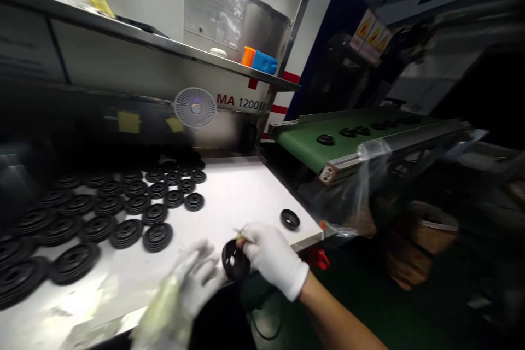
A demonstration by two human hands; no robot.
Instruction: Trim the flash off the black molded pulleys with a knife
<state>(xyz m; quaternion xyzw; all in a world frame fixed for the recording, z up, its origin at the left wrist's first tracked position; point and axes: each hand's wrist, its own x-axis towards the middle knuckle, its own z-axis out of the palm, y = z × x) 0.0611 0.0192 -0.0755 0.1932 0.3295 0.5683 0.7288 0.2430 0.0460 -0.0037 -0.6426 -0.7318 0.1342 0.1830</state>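
Observation:
My right hand [268, 254], in a white glove with a bare fingertip showing, is closed on the edge of a black ridged plastic wheel [234, 263] with holes near its middle. A thin pale bit by the fingertips is too small to name. My left hand [197, 276], gloved and blurred by motion, is just left of that wheel with its fingers apart; it seems to hold nothing. Another black wheel [290, 219] lies at the right of the white table [241, 186]. Several more ridged black wheels [158, 237] are laid out in rows on the left.
At the right, a green conveyor belt [303, 145] carries several black parts. A small round fan [196, 108] is mounted below a metal shelf [197, 54]. Clear plastic sheeting [365, 186] hangs from the conveyor's end, and a brown bin [422, 240] stands on the floor.

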